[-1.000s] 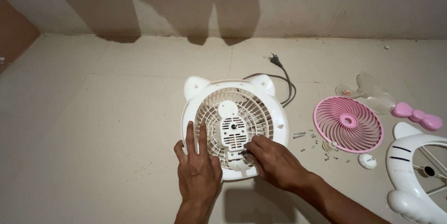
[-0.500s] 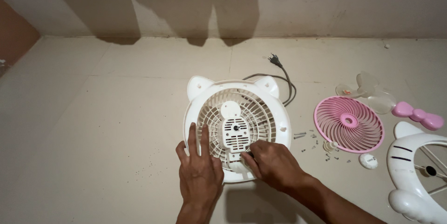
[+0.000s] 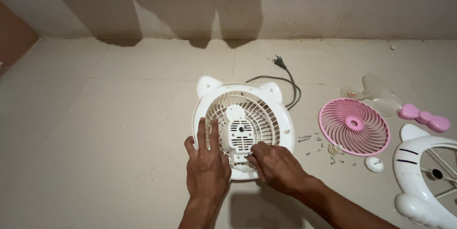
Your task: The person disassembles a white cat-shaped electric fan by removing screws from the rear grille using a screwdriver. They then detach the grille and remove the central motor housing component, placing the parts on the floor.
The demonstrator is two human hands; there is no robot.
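While the left hand (image 3: 207,165) lies spread flat on the white fan housing (image 3: 243,124) on the floor, the right hand (image 3: 275,167) pinches something small beside it; that part may slip among loose screws (image 3: 312,139).

Fan housing (image 3: 281,115) glossy white plastic (floor (image 3: 119,129) matt, smooth)

white fan front (image 3: 423,181) cut off, screws (image 3: 314,146) tiny
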